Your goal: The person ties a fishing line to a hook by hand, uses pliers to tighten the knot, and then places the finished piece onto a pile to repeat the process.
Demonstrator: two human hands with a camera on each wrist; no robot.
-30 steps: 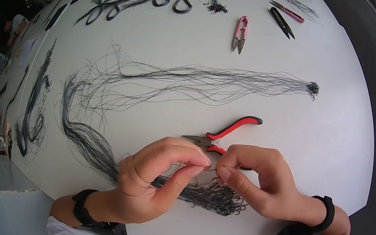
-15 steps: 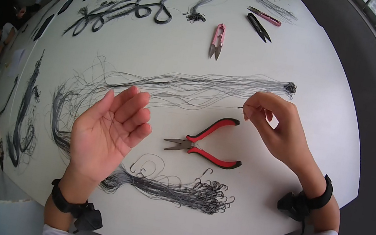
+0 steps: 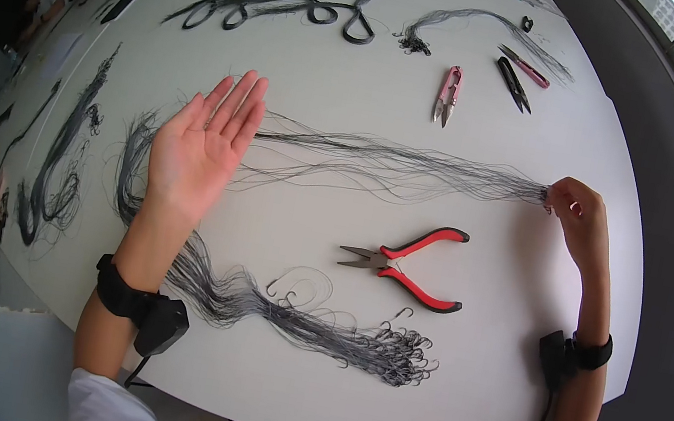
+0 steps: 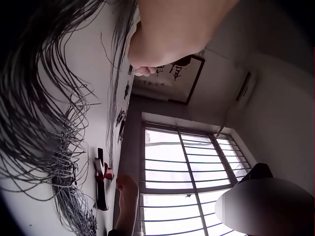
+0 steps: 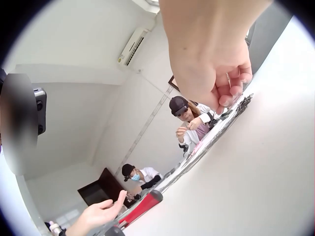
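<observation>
My left hand (image 3: 201, 155) is held palm up with straight fingers over the left part of the dark line bundle, nothing in it. A long spread of thin fishing lines (image 3: 400, 160) runs across the table to a clump of small hooks (image 5: 244, 102) at its right end. There my right hand (image 3: 579, 219) has curled fingers in a pinch, mostly covering the fishhook it holds. Nearer me, another bunch of hooked lines (image 3: 332, 339) lies with its hooks (image 3: 410, 359) to the right. Red-handled pliers (image 3: 409, 264) lie spread between the two bundles.
Pink thread snips (image 3: 448, 97), black snips (image 3: 514, 85) and more pink snips (image 3: 525, 66) lie farther back. Looped dark bundles (image 3: 283, 4) are at the back left, and another bundle (image 3: 63, 153) is on the left. Other people sit beyond.
Both hands were together over the near hooks, then parted. My left hand opened palm up and moved up-left; the right carried a hook on its line rightward to the far clump.
</observation>
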